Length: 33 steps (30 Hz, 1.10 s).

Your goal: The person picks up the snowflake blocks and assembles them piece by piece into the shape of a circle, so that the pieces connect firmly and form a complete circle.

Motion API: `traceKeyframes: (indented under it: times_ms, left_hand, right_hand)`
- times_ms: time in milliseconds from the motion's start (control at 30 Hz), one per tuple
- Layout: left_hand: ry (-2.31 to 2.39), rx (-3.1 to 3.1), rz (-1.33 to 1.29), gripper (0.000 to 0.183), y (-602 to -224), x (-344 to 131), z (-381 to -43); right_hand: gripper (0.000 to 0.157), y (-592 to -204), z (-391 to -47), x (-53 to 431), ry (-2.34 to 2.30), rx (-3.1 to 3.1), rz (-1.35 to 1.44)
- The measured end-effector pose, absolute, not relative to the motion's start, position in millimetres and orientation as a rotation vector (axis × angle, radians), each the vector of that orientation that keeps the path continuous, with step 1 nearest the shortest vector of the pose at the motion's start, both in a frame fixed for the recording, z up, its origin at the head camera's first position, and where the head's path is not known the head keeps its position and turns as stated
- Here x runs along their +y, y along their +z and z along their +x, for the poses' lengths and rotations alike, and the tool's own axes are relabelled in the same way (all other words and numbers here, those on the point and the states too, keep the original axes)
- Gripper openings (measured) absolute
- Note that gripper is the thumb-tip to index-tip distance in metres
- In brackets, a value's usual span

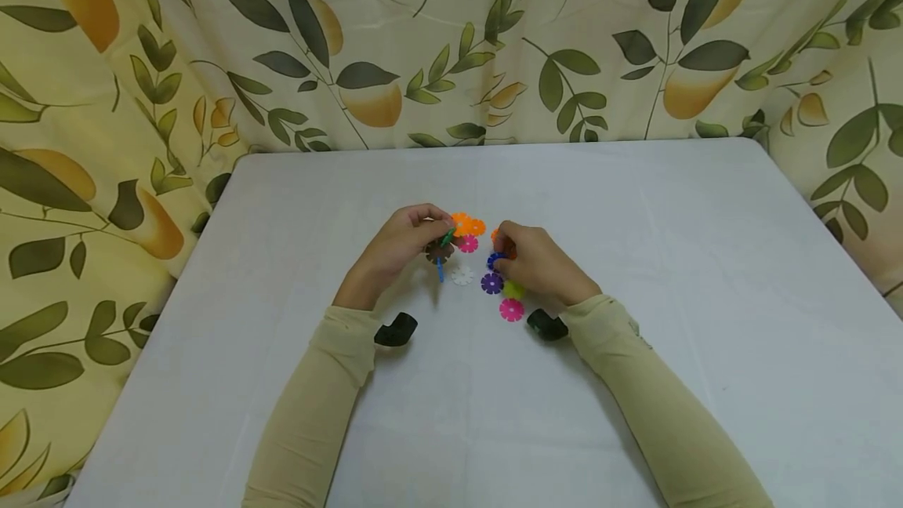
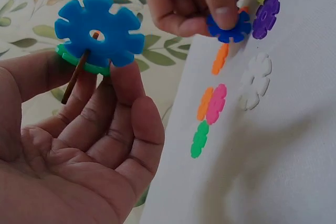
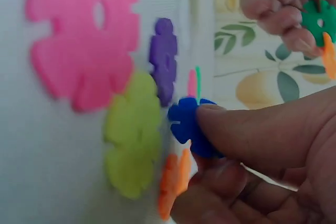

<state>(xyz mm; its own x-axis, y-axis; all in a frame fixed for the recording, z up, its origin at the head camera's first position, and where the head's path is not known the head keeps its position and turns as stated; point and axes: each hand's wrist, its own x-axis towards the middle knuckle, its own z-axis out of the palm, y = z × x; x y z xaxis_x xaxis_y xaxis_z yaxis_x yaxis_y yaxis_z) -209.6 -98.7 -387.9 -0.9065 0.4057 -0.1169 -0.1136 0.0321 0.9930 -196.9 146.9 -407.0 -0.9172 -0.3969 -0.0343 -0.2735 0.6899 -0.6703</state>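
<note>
My left hand point(image 1: 398, 245) holds a joined cluster of notched plastic discs above the table. In the left wrist view the cluster shows a light blue disc point(image 2: 113, 22), a green disc point(image 2: 68, 59) by the fingers and a brown disc point(image 2: 76, 80) edge-on. An orange disc point(image 3: 329, 59) overlaps the green one in the right wrist view; whether they are joined I cannot tell. To the right, my right hand point(image 1: 539, 261) pinches a dark blue disc point(image 3: 184, 119) between thumb and fingers, apart from the cluster.
Loose on the white-covered table point(image 1: 451, 429) lie a white disc point(image 1: 462, 276), a purple disc point(image 1: 491, 283), a yellow-green disc point(image 1: 514, 290) and a pink disc point(image 1: 511, 310). Orange, pink and green discs point(image 2: 199, 139) lie farther back. A leaf-patterned curtain point(image 1: 423, 45) hangs behind.
</note>
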Motion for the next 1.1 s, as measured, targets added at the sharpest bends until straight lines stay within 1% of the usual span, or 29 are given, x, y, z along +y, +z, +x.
traceKeyframes:
  times_ms: [133,300,467,700,1100]
  left_hand:
    - [1.937,1.951,0.281,0.018,-388.4,-97.4,-209.0]
    - [1.911,1.963,0.275,0.025,-389.6,-96.0,-208.6]
    - [1.892,1.966,0.266,0.023,-394.4,-93.2,-210.4]
    - [1.865,1.955,0.283,0.022,-395.6,-89.5,-210.0]
    - [1.872,1.964,0.238,0.024,-395.6,-86.2,-208.3]
  right_hand:
    - [0.009,-400.7,-197.3,152.5,-1.14,2.716,-0.535]
    - [0.01,-392.9,-196.8,156.0,-1.284,2.735,-0.513]
    - [0.009,-388.0,-195.2,156.4,-1.458,2.71,-0.535]
    - [0.011,-388.4,-193.2,154.6,-1.586,2.663,-0.607]
    - [0.009,-387.7,-190.6,150.6,-1.657,2.634,-0.633]
